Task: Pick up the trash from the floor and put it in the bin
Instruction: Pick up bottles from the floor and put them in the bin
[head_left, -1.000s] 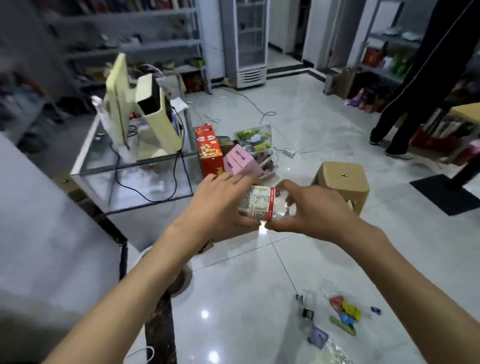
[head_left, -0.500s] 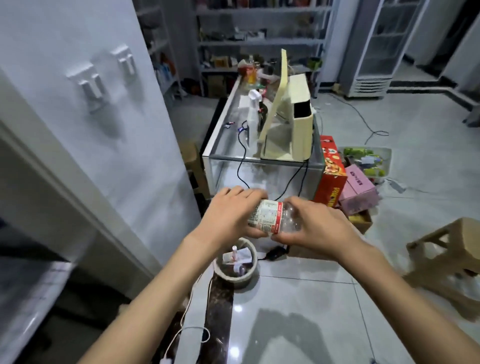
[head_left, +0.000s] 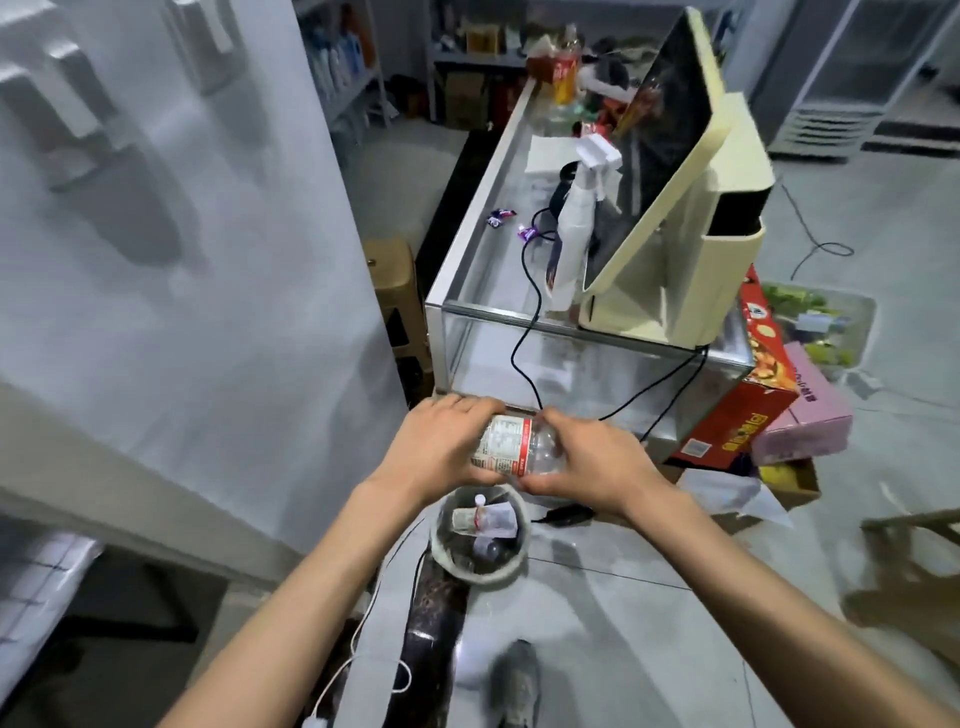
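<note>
A clear plastic bottle (head_left: 519, 446) with a red and white label lies sideways between both my hands. My left hand (head_left: 439, 448) grips its labelled end and my right hand (head_left: 592, 465) grips the clear end. Right below them on the floor stands a small round bin (head_left: 447, 561) with a pale rim. Inside it lie a crushed bottle with a white cap and other dark trash. The bottle in my hands hovers just above the bin's far rim.
A glass counter (head_left: 467, 306) with a cream monitor (head_left: 691, 208), a spray bottle (head_left: 571, 244) and cables stands just beyond. Red (head_left: 748, 410) and pink (head_left: 810, 415) boxes sit to its right. A white wall (head_left: 182, 260) is at left, a wooden stool (head_left: 914, 577) at right, my shoe (head_left: 519, 680) below.
The view has swung left and down, away from the floor trash and toward the bin. My hands, still holding the bottle, now hang directly over the bin.
</note>
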